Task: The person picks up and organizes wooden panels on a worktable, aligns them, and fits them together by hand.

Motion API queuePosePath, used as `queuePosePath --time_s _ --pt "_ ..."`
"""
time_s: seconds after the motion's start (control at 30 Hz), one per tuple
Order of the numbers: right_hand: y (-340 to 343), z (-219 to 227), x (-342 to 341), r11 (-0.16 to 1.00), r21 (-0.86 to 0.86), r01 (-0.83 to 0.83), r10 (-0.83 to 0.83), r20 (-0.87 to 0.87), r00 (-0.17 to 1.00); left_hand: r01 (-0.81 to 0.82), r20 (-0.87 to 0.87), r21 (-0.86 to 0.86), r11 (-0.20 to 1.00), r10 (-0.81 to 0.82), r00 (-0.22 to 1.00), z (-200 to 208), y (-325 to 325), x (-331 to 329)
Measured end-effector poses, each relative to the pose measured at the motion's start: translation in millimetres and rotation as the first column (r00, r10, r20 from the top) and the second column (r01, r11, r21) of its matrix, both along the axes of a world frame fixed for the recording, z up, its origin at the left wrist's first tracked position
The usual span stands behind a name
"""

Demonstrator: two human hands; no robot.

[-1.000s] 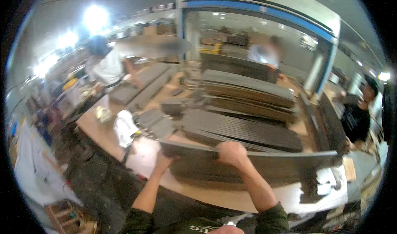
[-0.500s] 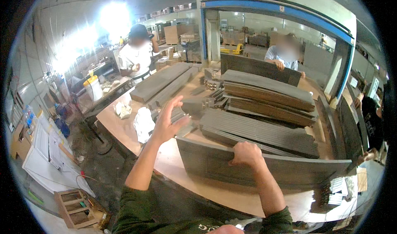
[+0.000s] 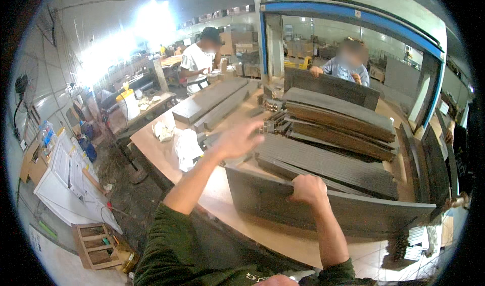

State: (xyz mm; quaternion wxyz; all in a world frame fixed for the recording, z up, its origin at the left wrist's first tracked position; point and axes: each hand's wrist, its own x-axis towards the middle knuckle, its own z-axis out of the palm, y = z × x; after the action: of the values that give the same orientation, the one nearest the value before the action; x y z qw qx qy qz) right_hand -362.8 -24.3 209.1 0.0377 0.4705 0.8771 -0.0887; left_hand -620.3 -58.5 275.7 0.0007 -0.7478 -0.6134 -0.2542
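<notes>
Gripping top edge of dark grey panel [image 3: 328, 210], stood on edge at workbench [image 3: 166, 154] front: right hand [image 3: 309, 190], fingers curled over it. Left hand [image 3: 237, 140] has let go since 1 s ago (fingers spread, empty), now raised toward stacked slats [image 3: 323, 162]. Panel is one-handed now.

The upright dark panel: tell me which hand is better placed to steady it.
Right. The right hand already grips the upright dark panel's top edge; the left hand hangs open in the air, touching nothing.

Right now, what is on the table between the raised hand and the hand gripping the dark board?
In the head view, between the raised left hand and the right hand on the upright board, only flat stacked dark ribbed boards lie.
</notes>
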Motion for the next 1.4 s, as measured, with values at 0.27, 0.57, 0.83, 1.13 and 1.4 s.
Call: queuePosePath --time_s 0.27,0.57,0.83,1.13,1.4 --pt "-11 5 -6 0.999 -0.008 -0.052 0.053 0.007 0.999 -0.273 0.011 -0.111 0.956 0.276 0.961 -80 0 7" --pt "0 3 -4 0.999 -0.030 -0.038 0.039 0.027 0.999 -0.012 -0.047 0.055 0.998 0.015 0.999 8 -8 23" --pt "-7 5 -13 0.996 -0.053 -0.072 0.076 0.074 0.994 -0.216 -0.053 -0.066 0.974 0.213 0.976 -90 7 26" --pt "-11 11 -10 1.000 0.010 -0.024 0.024 0.008 1.000 -0.028 -0.175 0.147 0.989 0.054 0.983 -5 -13 32" --pt "-5 2 -9 0.996 0.051 -0.074 0.071 0.053 0.996 -0.267 -0.081 -0.040 0.963 0.263 0.961 -83 -7 43"
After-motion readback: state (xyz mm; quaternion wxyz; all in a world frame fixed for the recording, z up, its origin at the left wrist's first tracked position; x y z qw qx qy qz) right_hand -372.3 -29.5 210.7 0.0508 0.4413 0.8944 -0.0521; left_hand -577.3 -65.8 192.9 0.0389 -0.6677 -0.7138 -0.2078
